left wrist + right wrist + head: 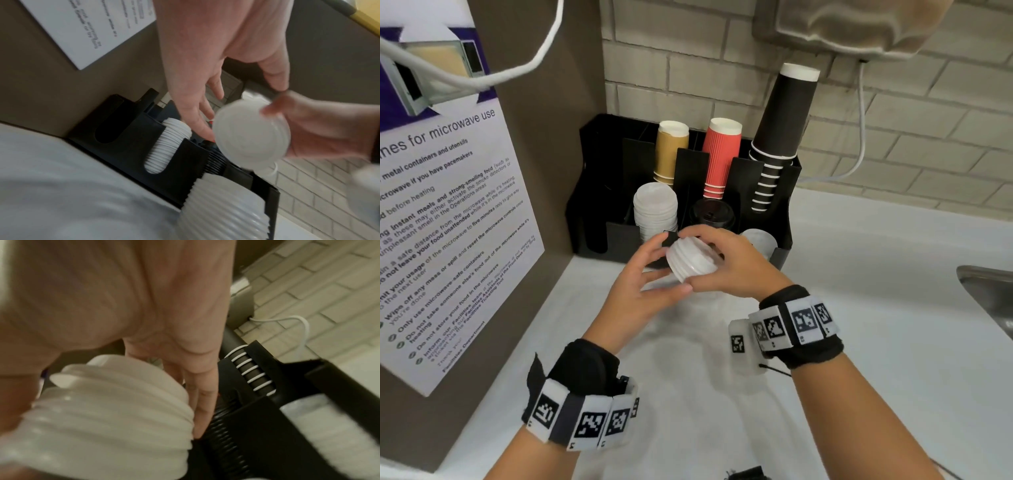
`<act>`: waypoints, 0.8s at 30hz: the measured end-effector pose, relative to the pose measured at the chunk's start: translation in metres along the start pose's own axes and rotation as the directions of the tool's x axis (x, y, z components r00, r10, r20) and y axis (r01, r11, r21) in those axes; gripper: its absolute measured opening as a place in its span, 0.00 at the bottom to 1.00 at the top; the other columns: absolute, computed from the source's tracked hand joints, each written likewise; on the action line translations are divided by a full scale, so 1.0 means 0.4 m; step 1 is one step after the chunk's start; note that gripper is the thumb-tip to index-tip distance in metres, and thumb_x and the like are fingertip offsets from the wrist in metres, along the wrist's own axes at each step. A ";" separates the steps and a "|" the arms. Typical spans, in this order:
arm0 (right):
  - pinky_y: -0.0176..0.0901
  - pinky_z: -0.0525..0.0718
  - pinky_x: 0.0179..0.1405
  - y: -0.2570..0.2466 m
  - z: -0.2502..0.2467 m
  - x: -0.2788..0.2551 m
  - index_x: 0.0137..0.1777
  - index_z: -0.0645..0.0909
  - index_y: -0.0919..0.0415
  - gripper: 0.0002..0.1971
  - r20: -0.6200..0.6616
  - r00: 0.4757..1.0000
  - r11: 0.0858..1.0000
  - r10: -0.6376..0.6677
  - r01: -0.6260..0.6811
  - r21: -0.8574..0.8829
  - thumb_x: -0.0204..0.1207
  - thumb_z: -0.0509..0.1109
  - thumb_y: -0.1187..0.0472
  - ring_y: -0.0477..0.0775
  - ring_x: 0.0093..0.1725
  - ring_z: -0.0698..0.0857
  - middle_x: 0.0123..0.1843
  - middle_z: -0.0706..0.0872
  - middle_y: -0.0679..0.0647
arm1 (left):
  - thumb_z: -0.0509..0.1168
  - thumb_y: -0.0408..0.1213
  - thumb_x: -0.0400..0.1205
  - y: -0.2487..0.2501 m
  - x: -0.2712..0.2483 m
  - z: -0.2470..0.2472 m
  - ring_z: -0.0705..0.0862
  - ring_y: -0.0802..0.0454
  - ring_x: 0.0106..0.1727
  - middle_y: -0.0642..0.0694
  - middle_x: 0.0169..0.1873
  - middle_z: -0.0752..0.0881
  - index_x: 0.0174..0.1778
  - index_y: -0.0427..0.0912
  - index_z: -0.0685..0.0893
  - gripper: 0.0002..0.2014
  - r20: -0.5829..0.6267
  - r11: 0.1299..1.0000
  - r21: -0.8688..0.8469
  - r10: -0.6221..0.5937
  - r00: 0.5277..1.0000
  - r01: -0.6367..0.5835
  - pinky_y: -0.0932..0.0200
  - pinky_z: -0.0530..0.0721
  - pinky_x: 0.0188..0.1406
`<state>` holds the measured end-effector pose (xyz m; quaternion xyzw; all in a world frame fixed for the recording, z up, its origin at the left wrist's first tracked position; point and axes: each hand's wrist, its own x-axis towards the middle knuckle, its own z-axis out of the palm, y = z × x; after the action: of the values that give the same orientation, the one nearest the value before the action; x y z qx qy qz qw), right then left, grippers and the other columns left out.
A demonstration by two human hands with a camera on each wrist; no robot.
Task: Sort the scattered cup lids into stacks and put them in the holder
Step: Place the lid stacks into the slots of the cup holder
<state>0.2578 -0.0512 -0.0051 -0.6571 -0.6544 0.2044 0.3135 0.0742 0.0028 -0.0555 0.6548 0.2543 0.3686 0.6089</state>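
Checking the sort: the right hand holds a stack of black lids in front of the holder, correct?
Not quite: the lids held by the right hand are white, as the head view shows. They are in front of the holder.

White lid stack [693, 262] between both hands.

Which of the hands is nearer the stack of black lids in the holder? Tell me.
Right. The right hand, gripping the white lid stack, sits just in front of the black lids. The left hand is farther toward the person and to their left, its fingers touching the white stack.
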 end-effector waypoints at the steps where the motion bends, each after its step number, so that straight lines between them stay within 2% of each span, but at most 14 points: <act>1: 0.46 0.82 0.63 -0.017 0.000 -0.011 0.69 0.76 0.45 0.32 -0.016 1.000 0.994 0.001 0.001 0.110 0.64 0.82 0.57 0.46 0.61 0.81 0.61 0.83 0.47 | 0.80 0.51 0.65 0.002 0.001 0.007 0.81 0.59 0.69 0.57 0.73 0.77 0.74 0.71 0.69 0.42 0.030 0.999 -0.039 0.015 0.999 -0.013 0.66 0.83 0.58; 4: 0.49 0.85 0.61 -0.052 0.008 -0.044 0.68 0.76 0.41 0.31 -0.016 0.999 0.929 0.036 -0.028 0.369 0.65 0.80 0.56 0.50 0.58 0.85 0.59 0.84 0.49 | 0.85 0.43 0.64 0.006 0.004 0.016 0.79 0.59 0.72 0.58 0.76 0.73 0.76 0.74 0.65 0.49 0.094 0.989 -0.123 0.092 0.991 -0.080 0.68 0.83 0.56; 6: 0.53 0.84 0.63 -0.060 0.017 -0.062 0.69 0.75 0.40 0.31 -0.029 0.999 0.894 0.046 -0.029 0.447 0.65 0.79 0.56 0.51 0.60 0.85 0.60 0.84 0.49 | 0.85 0.40 0.63 0.009 0.005 0.018 0.80 0.60 0.70 0.58 0.75 0.74 0.77 0.73 0.66 0.51 0.110 0.985 -0.141 0.112 0.988 -0.096 0.67 0.84 0.54; 9: 0.59 0.81 0.67 -0.054 0.025 -0.080 0.71 0.75 0.39 0.32 -0.029 0.998 0.854 0.058 -0.034 0.519 0.66 0.79 0.55 0.52 0.63 0.84 0.63 0.84 0.50 | 0.85 0.41 0.63 0.014 0.002 0.024 0.79 0.56 0.71 0.62 0.71 0.77 0.74 0.75 0.70 0.47 0.109 0.987 -0.110 0.130 0.985 -0.118 0.59 0.85 0.60; 12: 0.61 0.81 0.66 -0.033 0.022 -0.100 0.74 0.73 0.43 0.34 0.051 0.998 0.766 0.048 -0.069 0.640 0.67 0.76 0.54 0.57 0.66 0.83 0.67 0.83 0.56 | 0.81 0.46 0.63 0.024 -0.003 0.025 0.80 0.56 0.69 0.63 0.68 0.79 0.69 0.73 0.75 0.39 0.131 0.989 -0.080 0.138 0.982 -0.128 0.53 0.85 0.61; 14: 0.63 0.82 0.64 -0.023 0.016 -0.112 0.75 0.72 0.42 0.33 0.074 0.996 0.742 0.058 -0.093 0.664 0.68 0.76 0.54 0.59 0.66 0.83 0.66 0.84 0.56 | 0.80 0.46 0.64 0.030 -0.005 0.024 0.81 0.56 0.67 0.61 0.66 0.80 0.69 0.68 0.76 0.37 0.158 0.989 -0.077 0.140 0.978 -0.129 0.55 0.85 0.58; 17: 0.62 0.83 0.62 -0.020 0.016 -0.117 0.72 0.74 0.38 0.32 0.038 0.996 0.761 0.077 -0.083 0.644 0.66 0.77 0.52 0.58 0.65 0.84 0.64 0.85 0.53 | 0.80 0.46 0.65 0.038 -0.009 0.033 0.81 0.56 0.67 0.60 0.64 0.81 0.70 0.60 0.75 0.36 0.161 0.989 -0.057 0.142 0.977 -0.135 0.52 0.85 0.61; 20: 0.58 0.85 0.59 -0.023 0.022 -0.116 0.68 0.77 0.37 0.30 -0.008 0.995 0.756 0.095 -0.067 0.651 0.64 0.78 0.51 0.57 0.63 0.85 0.62 0.86 0.53 | 0.79 0.48 0.63 0.043 -0.011 0.043 0.81 0.55 0.67 0.61 0.63 0.82 0.69 0.61 0.74 0.37 0.128 0.991 -0.045 0.132 0.983 -0.127 0.47 0.84 0.64; 24: 0.67 0.83 0.62 -0.022 0.023 -0.118 0.67 0.78 0.38 0.29 -0.028 0.994 0.741 0.104 -0.059 0.669 0.64 0.78 0.52 0.59 0.63 0.85 0.62 0.85 0.54 | 0.82 0.47 0.60 0.043 -0.007 0.042 0.81 0.55 0.68 0.61 0.65 0.81 0.71 0.64 0.74 0.42 0.128 0.995 -0.053 0.095 0.987 -0.089 0.43 0.85 0.64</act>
<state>0.2423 -0.0971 -0.0127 -0.5356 -0.4984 0.4174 0.5390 0.0839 -0.0118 -0.0387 0.6739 0.1747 0.3587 0.6218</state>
